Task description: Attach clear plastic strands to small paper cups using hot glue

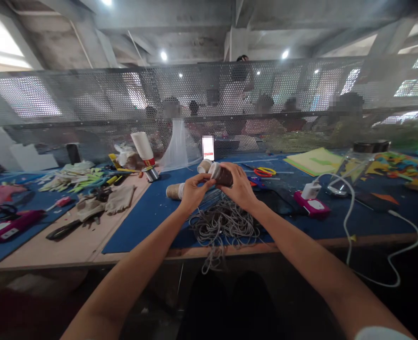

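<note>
My right hand (240,185) is wrapped round a paper cup (224,176) with a white rim and a dark brown covering, tilted on its side above the table. At its rim end, my left hand (196,190) pinches with thumb and fingers; whether it holds a cord end there is too small to see. A second cup (204,166) with a pale covering lies just behind. To the left of my left hand, a twine-wrapped cup (174,191) lies on its side. Beneath both hands, a tangled heap of grey cord (225,222) spills over the table's front edge.
Stacked paper cups (143,147) stand left, near gloves (120,199). A lit phone (208,148) leans at the mesh screen (124,97). Scissors (264,172), a magenta power strip (311,205), a white cable (350,212) and a glass jar (354,165) lie right. People sit beyond.
</note>
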`<state>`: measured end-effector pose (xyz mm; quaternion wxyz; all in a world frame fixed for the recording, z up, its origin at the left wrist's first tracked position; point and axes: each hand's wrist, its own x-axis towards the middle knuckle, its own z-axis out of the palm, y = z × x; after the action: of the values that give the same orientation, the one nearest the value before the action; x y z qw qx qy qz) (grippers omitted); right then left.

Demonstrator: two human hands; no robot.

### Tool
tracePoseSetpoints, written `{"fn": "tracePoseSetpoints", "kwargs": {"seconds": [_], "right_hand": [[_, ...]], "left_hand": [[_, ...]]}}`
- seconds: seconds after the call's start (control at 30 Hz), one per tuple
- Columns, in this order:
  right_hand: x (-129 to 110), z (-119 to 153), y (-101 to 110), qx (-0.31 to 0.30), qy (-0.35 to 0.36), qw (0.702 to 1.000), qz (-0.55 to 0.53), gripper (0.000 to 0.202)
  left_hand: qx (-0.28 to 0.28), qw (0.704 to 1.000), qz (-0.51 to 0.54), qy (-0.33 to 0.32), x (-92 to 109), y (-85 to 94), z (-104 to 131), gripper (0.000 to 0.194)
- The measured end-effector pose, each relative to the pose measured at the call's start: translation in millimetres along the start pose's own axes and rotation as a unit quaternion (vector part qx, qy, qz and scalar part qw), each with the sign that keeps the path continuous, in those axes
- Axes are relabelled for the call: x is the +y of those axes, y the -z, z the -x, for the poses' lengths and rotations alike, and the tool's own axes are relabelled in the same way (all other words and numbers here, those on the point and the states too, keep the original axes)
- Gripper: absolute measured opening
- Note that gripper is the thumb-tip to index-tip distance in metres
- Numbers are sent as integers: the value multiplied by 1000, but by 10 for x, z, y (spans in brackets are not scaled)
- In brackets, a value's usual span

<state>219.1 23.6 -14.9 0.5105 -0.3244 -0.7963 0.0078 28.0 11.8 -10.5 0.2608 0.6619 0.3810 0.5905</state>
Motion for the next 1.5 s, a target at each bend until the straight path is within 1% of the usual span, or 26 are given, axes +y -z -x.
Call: {"fn": "tracePoseSetpoints", "kwargs": {"seconds": [0.1,0.13,0.23,0.3,0.4,0.5,0.6,0.67,0.77,0.87,1.0,1.17,1.4,1.5], "right_hand": [[36,-18,-4,30,-30,998,-41,75],[59,-24,-9,30,-44,997,-50,77],[125,-32,-31,1,-86,995,-55,71],[144,-27,-43,-12,-94,995,-42,65],[118,-9,-37,2,-66,998,-8,63],[67,2,-6,11,-23,1000,17,61],[40,2,21,15,-1,1000,26,60],[44,-2,23,18,-3,1000,15,63],[72,-7,1,12,-40,999,-16,67],[100,-6,-25,-6,-69,997,-24,63],[92,-2,-20,-4,-48,999,-9,62],[53,6,13,0,-12,1000,10,63],[38,7,23,4,8,1000,6,60],[9,-5,43,-5,4,1000,-15,53]], "left_hand": [[10,1000,7,-1,-5,11,-11,25],[11,1000,10,2,-10,14,-13,25],[10,1000,17,11,-29,16,-13,26],[2,999,29,14,-35,12,-10,28],[-14,999,44,17,-24,8,-6,31],[-13,999,34,20,0,11,-7,29],[-14,999,36,29,17,16,-7,28],[-18,998,48,36,26,18,-6,28],[-29,997,65,35,38,17,-3,27],[-41,996,71,34,46,11,-3,26],[-42,995,75,41,50,10,-3,30],[-43,993,97,55,52,19,4,29],[-44,980,176,75,44,-4,12,30],[-32,983,165,74,39,2,9,27]]}}
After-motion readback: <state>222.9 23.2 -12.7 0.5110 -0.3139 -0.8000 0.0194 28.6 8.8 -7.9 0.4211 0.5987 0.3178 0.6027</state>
